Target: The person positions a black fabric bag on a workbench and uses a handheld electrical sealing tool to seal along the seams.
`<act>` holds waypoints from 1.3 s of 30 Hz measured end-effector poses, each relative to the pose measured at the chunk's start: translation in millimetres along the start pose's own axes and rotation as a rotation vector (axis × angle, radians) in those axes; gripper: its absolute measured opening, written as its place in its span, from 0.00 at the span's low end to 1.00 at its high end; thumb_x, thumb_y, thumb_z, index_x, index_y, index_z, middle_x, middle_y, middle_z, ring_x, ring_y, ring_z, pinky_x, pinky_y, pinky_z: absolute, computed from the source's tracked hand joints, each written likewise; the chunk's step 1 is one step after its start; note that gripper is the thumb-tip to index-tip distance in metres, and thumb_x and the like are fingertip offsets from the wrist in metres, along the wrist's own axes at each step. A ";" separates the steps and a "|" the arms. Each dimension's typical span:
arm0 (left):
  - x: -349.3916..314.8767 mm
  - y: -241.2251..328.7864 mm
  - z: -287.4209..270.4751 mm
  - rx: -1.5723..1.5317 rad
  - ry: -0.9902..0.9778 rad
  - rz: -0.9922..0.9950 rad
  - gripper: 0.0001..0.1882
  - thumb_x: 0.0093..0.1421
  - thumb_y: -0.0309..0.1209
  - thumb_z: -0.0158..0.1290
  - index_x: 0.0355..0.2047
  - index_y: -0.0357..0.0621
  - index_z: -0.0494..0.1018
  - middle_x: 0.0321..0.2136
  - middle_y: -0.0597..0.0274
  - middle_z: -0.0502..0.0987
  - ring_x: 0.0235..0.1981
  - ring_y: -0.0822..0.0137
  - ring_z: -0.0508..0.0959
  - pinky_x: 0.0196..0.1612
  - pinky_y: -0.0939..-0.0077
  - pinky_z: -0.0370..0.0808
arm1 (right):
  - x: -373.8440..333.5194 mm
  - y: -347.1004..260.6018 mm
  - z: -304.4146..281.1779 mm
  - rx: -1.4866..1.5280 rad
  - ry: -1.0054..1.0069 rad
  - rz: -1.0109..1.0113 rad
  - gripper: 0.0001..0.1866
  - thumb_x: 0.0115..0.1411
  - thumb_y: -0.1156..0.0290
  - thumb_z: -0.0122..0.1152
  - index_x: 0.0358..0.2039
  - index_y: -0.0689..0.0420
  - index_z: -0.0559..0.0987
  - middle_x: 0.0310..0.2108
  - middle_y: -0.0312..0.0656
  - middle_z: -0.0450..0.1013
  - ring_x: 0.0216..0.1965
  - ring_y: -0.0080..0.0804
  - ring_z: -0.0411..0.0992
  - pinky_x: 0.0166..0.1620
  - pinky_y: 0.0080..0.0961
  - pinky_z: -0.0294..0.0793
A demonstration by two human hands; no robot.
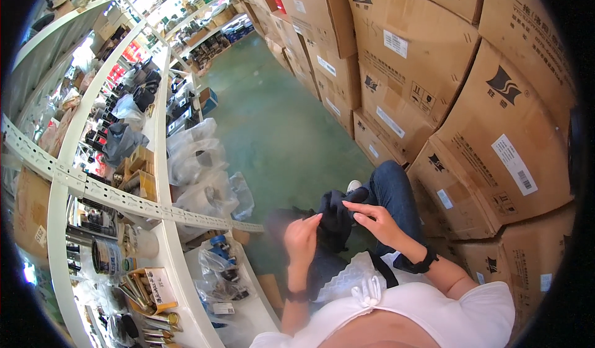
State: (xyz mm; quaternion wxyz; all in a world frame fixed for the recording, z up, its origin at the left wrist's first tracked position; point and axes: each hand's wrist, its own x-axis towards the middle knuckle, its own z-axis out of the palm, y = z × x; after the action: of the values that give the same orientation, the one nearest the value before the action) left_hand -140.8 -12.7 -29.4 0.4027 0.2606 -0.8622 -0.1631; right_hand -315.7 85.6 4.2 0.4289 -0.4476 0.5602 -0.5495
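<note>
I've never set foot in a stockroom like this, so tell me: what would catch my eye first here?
Probably the wall of stacked brown cardboard boxes towering on the right of the green floor. Next, low in the middle, the person's left hand and right hand gripping a dark cloth item between them. On the left, white metal shelves run away, crammed with small hardware and clear plastic bags.
</note>
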 end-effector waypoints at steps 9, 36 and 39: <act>-0.4 7.1 -15.5 0.002 0.056 -0.215 0.10 0.46 0.21 0.53 0.31 0.43 0.75 0.23 0.59 0.74 0.25 0.61 0.72 0.29 0.71 0.67 | -15.5 -23.0 -8.2 -0.227 0.209 -0.213 0.18 0.50 0.75 0.48 0.44 0.61 0.71 0.42 0.46 0.69 0.44 0.37 0.67 0.49 0.26 0.61; -1.9 10.0 0.8 -0.078 0.236 -0.416 0.08 0.49 0.21 0.51 0.31 0.40 0.74 0.27 0.57 0.75 0.29 0.66 0.74 0.36 0.77 0.69 | -8.3 -6.1 -17.5 -0.479 0.080 -0.281 0.22 0.48 0.71 0.55 0.46 0.58 0.70 0.40 0.48 0.69 0.43 0.41 0.65 0.48 0.30 0.63; -7.8 8.1 8.8 -0.135 0.203 -0.432 0.09 0.49 0.21 0.52 0.31 0.43 0.75 0.27 0.58 0.75 0.30 0.64 0.74 0.35 0.75 0.69 | -13.1 -9.5 -11.5 -0.502 0.015 -0.298 0.22 0.48 0.70 0.55 0.46 0.58 0.69 0.41 0.47 0.69 0.43 0.42 0.65 0.48 0.30 0.63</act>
State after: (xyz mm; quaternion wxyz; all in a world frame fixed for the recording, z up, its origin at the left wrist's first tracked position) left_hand -146.0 -1.0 -35.7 0.4597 0.4264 -0.7287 -0.2755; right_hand -323.6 101.1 13.8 0.2153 -0.6130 0.6098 -0.4539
